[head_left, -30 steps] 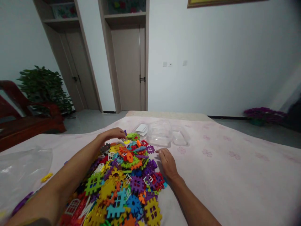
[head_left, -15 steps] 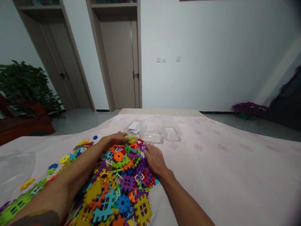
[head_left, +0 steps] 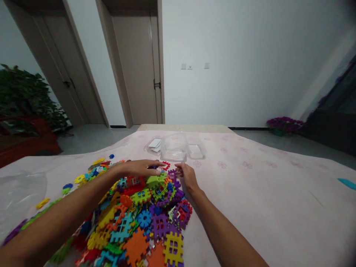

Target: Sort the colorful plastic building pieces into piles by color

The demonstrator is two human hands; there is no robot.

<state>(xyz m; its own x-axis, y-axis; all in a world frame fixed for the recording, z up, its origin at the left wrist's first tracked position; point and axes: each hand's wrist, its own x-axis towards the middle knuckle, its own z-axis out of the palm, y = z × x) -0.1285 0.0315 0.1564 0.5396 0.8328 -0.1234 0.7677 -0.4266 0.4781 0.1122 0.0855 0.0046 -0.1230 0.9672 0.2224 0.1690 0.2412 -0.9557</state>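
A heap of colourful plastic building blocks [head_left: 144, 218] lies on the pink flowered tablecloth in front of me. My left hand [head_left: 143, 168] reaches across the far end of the heap, fingers stretched to the right, over green and red pieces. At the heap's far right edge is my right hand [head_left: 189, 177], its fingers slightly bent and apart, beside a purple block [head_left: 172, 173]. A red square block [head_left: 166, 165] lies between the fingertips of both hands. Neither hand visibly grips a block. My left forearm covers part of the heap.
Clear plastic containers [head_left: 174, 155] stand beyond the heap, with white paper [head_left: 155, 145] in the left one. A clear plastic bag [head_left: 22, 196] lies at the left. Loose blocks, including a blue one [head_left: 111, 156], are scattered leftward. A light-blue piece [head_left: 347, 183] lies far right.
My left hand has moved right over the top of the heap, and my right hand has drawn slightly away to the right. The pieces on top have shifted; larger orange blocks show near the front.
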